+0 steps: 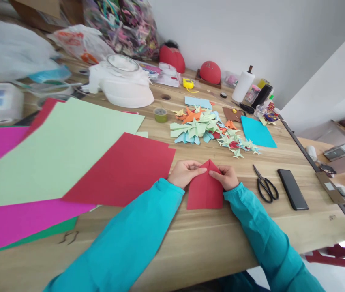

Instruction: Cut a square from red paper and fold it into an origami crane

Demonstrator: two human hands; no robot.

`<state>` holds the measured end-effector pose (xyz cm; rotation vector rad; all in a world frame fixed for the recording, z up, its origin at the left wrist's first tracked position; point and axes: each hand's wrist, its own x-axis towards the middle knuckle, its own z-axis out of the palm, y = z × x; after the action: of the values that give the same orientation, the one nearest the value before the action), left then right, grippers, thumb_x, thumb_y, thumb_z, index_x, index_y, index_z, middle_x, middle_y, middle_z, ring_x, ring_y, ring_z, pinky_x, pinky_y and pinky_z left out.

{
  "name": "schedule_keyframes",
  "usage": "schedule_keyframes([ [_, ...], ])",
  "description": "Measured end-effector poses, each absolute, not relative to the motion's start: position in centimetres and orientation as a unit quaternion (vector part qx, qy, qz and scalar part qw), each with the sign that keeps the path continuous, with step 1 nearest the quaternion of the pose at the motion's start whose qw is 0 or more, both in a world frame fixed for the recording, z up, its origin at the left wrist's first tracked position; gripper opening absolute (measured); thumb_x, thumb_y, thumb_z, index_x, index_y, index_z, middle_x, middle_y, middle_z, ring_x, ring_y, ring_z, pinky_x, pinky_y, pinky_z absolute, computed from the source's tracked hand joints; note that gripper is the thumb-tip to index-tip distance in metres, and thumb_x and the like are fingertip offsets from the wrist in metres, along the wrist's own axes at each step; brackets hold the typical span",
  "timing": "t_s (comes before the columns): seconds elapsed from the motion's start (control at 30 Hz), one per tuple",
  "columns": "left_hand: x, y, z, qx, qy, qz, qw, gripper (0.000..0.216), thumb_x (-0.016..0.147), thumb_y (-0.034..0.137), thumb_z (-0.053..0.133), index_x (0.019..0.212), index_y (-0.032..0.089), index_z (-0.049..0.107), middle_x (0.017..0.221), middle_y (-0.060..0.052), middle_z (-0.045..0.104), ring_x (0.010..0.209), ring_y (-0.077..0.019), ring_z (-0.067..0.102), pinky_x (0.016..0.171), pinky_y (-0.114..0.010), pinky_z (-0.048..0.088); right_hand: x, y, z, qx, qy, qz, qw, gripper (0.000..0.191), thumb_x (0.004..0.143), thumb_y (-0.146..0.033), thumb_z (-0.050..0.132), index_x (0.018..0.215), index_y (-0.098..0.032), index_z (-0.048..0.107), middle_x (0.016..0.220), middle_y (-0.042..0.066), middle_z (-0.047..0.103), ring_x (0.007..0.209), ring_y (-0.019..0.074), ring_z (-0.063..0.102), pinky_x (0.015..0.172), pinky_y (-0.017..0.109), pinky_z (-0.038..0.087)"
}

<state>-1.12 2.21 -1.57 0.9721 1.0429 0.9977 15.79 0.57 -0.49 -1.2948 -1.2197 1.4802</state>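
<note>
A small sheet of red paper (205,194) lies before me with its far end folded to a point and a crease down the middle. My left hand (185,172) pinches the left side of that folded end, thumb on top. On the opposite side my right hand (227,176) grips the paper the same way, its thumb close to the left one. Larger red sheets (126,170) are spread just left of my left arm. Black-handled scissors (265,186) and a dark phone (292,188) rest to the right of my right hand.
Folded paper stars and shapes (202,125) are heaped beyond my hands. A blue sheet (258,130) is right of them. Big pale green sheets (56,150) and magenta sheets (32,223) cover the left side. A white cap-like object (126,87) and red pincushion (210,72) stand behind.
</note>
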Motion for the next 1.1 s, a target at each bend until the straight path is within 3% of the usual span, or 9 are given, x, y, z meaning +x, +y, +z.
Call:
schedule_keyframes([
  [0.33,-1.1,1.8,-0.7,0.448,0.465,0.456,0.612,0.037,0.051,0.048,0.078,0.067,0.016,0.069,0.058,-0.001,0.068,0.053,-0.0138,0.059,0.052,-0.025,0.048,15.6,0.4,-0.5,-0.518,-0.514,0.542,0.416,0.049,0.064,-0.062,0.065,0.051,-0.016,0.059,0.045,-0.002,0.054,0.041,0.0075,0.04,0.038,0.021,0.028],
  [0.53,-1.1,1.7,-0.3,0.46,0.468,0.451,0.606,0.035,0.053,0.048,0.076,0.067,0.016,0.068,0.058,0.0,0.067,0.054,-0.0131,0.058,0.052,-0.024,0.047,15.8,0.3,-0.5,-0.52,-0.53,0.532,0.406,0.049,0.064,-0.063,0.064,0.051,-0.016,0.058,0.044,-0.002,0.052,0.04,0.0072,0.038,0.038,0.021,0.028],
  [0.83,-1.2,1.7,-0.5,0.481,0.46,0.431,0.609,0.04,0.053,0.052,0.075,0.071,0.016,0.07,0.065,-0.003,0.071,0.059,-0.0161,0.062,0.056,-0.026,0.049,16.2,0.3,-0.7,-0.513,-0.521,0.561,0.388,0.04,0.058,-0.055,0.073,0.063,-0.016,0.067,0.055,0.0,0.062,0.045,0.0102,0.049,0.042,0.022,0.037],
  [1.1,-1.1,1.5,-0.1,0.464,0.471,0.429,0.616,0.036,0.054,0.05,0.075,0.067,0.017,0.069,0.059,-0.001,0.068,0.054,-0.0144,0.06,0.054,-0.026,0.049,16.0,0.1,-0.3,-0.507,-0.52,0.571,0.383,0.04,0.059,-0.053,0.072,0.056,-0.015,0.063,0.049,-0.001,0.057,0.041,0.0078,0.043,0.039,0.02,0.031],
])
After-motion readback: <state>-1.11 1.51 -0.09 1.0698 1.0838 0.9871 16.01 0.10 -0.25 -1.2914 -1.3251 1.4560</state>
